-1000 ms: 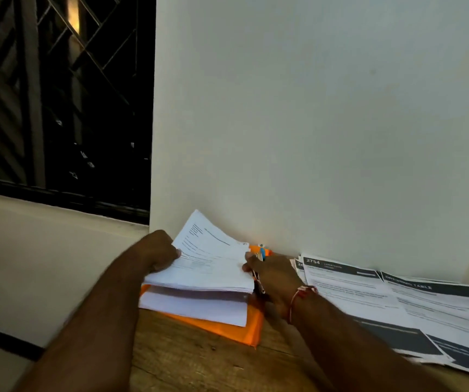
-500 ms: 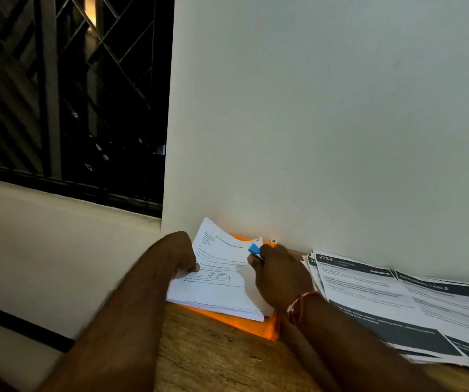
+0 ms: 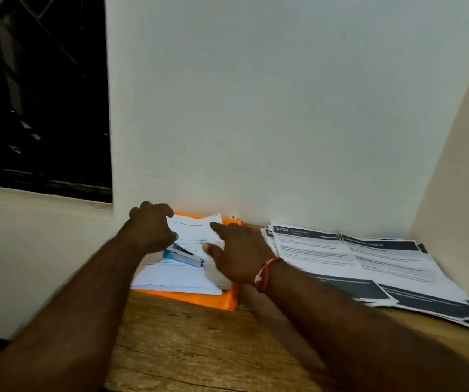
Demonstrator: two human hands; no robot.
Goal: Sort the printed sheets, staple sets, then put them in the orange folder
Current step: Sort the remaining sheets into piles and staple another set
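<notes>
Paperwork: found white sheets (image 3: 176, 274) stacked on the orange folder (image 3: 222, 302) at the tabletop's (image 3: 199, 349) back, blue stapler (image 3: 183, 257) lying on top. Saw left hand (image 3: 149, 229) loosely curled, empty, beside the stapler; right hand (image 3: 237, 256) spread, fingers apart, over the stack's right edge.

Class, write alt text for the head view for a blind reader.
A left hand and right hand reach over white sheets on an orange folder, a blue stapler lying between them. More printed sheets fan out at right on the wooden table.
</notes>
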